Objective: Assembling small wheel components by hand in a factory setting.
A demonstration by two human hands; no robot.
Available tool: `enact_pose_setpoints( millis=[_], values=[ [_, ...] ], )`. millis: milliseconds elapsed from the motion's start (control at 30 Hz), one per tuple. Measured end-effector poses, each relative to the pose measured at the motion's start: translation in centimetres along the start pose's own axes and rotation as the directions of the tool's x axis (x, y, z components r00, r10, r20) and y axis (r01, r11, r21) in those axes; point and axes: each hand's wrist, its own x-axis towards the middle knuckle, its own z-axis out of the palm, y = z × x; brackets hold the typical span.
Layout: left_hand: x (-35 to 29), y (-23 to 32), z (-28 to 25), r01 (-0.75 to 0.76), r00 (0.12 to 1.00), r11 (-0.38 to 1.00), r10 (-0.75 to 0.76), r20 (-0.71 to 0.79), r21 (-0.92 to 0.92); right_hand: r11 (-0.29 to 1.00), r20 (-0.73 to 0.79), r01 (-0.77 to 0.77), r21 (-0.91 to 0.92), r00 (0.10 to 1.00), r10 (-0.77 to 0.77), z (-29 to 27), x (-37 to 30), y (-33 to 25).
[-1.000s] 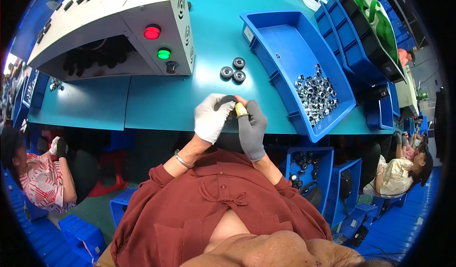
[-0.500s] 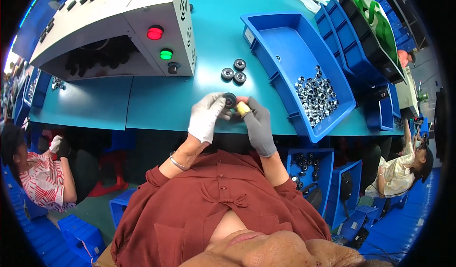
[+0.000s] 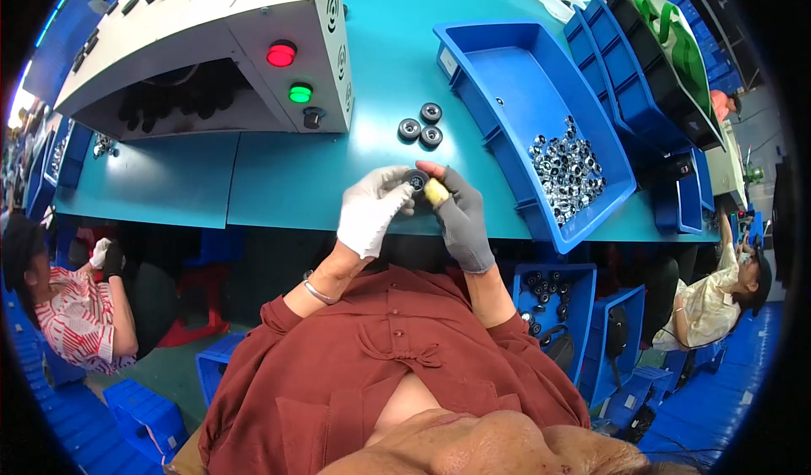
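Note:
A small black wheel (image 3: 416, 182) with a pale ring around its hub is held up over the table's near edge. My left hand (image 3: 372, 209), in a white glove, pinches it from the left between thumb and fingers. On the other side my right hand (image 3: 460, 217), in a grey glove with bare fingertips and a yellow wrap on the thumb, curls its index finger and thumb against the wheel's rim. Just beyond, three black wheels (image 3: 431, 138) with shiny hubs lie grouped on the teal table (image 3: 287, 175).
A blue tray (image 3: 498, 137) holding many shiny metal parts (image 3: 568, 171) stands to the right. At the left is a white machine (image 3: 296, 44) with red and green lights. Below the table's right side sits a blue bin (image 3: 579, 331) with black wheels. Other people sit on both sides.
The wheel has turned in my fingers, so its hub shows differently. My right index finger and thumb have shifted slightly around its rim. The three loose wheels remain grouped.

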Motion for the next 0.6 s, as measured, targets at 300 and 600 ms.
enact_pose_setpoints(
  millis=[300, 600],
  values=[
    [-0.2, 1.4, 0.6, -0.168, 0.979, 0.835, 0.081, 0.186, 0.523, 0.718, 0.145, 0.451, -0.530, 0.883, -0.447, -1.5, 0.7, 0.2],
    [0.6, -0.3, 1.2, 0.120, 0.983, 0.992, -0.125, 0.132, 0.040, 0.496, 0.204, 0.502, -0.709, 0.819, -0.537, -1.3, 0.5, -0.4]
  ],
)
